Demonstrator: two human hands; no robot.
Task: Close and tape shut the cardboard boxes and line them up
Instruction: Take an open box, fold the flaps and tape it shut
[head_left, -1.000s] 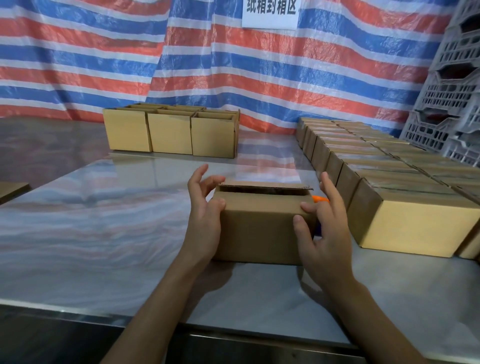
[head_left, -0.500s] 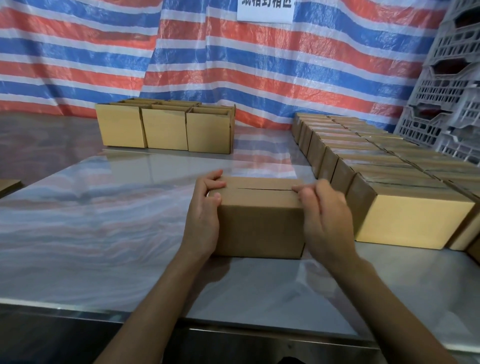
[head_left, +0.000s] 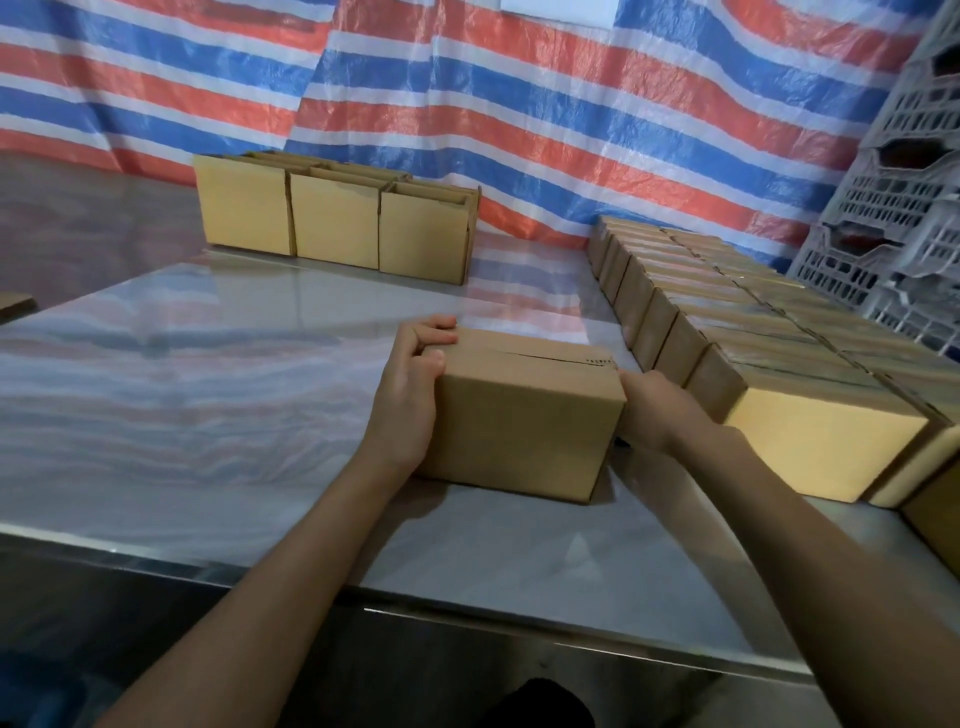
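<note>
head view, single frame. one cardboard box (head_left: 519, 415) sits on the steel table (head_left: 208, 415), near its front edge and about mid-width, just left of the row of closed boxes (head_left: 826, 441) and not touching it. its two top flaps are folded down; the seam between them shows as a dark slit running along the top. two hands on it, one at each end. left hand (head_left: 410, 384): four fingers curled together over the top left edge, thumb laid against the near corner, so it grips the box. right hand (head_left: 654, 410): pressed against the right end of the box, back of the hand towards us; the fingers are hidden behind the box's corner and we cannot tell whether they are curled or straight. closed boxes on the right run away from us in a line to the backdrop; we count at least seven side faces in the near column, a second column lies beside it, and the far ones blur together, so no exact total. at the back left, three open boxes (head_left: 337, 228) stand side by side, touching, with more rims visible behind them, number unclear. behind everything hangs one red, white and blue striped tarp (head_left: 519, 130). stacked grey plastic crates (head_left: 893, 208) stand at the right edge; count not legible.
</note>
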